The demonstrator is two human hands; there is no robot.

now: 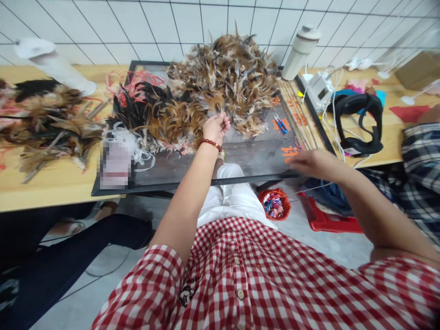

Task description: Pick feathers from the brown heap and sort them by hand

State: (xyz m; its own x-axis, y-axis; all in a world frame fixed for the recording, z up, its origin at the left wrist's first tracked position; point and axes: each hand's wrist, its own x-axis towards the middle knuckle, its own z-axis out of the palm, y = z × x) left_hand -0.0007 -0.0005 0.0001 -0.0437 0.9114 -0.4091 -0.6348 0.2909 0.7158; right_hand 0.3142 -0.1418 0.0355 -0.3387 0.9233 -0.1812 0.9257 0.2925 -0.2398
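Feathers, brown and tan point(223, 78): one large loose heap toward the back of a dark, black-rimmed tray point(264, 156), nearest the tiled wall. Second lot, black feathers point(147, 103), with more brown ones, left of the heap on the same tray.

Left hand point(217, 127), beaded bracelet point(210, 144) at the wrist: fingers curled in, at the front of the heap, a brown tuft just beyond the fingertips; I cannot tell whether it is pinched. Right hand point(314, 165): blurred, above the tray's right front corner; from where I stand I cannot tell whether it is closed or grips anything.

Also on the tray: blue-handled snips point(281, 123), right of the heap; thin sticks point(299, 114), lying along the right side; white ribbon point(140, 151), tangled, left front; pink strips point(137, 87), back left.

On the table point(30, 195): further feathers point(51, 123), left of the tray; a black strapped headset point(359, 121) and a white plug-in unit point(319, 90), to the right. Pale bottle point(301, 51), standing at the tray's back right corner.

On the floor: red basket point(288, 211) holding coloured scraps.
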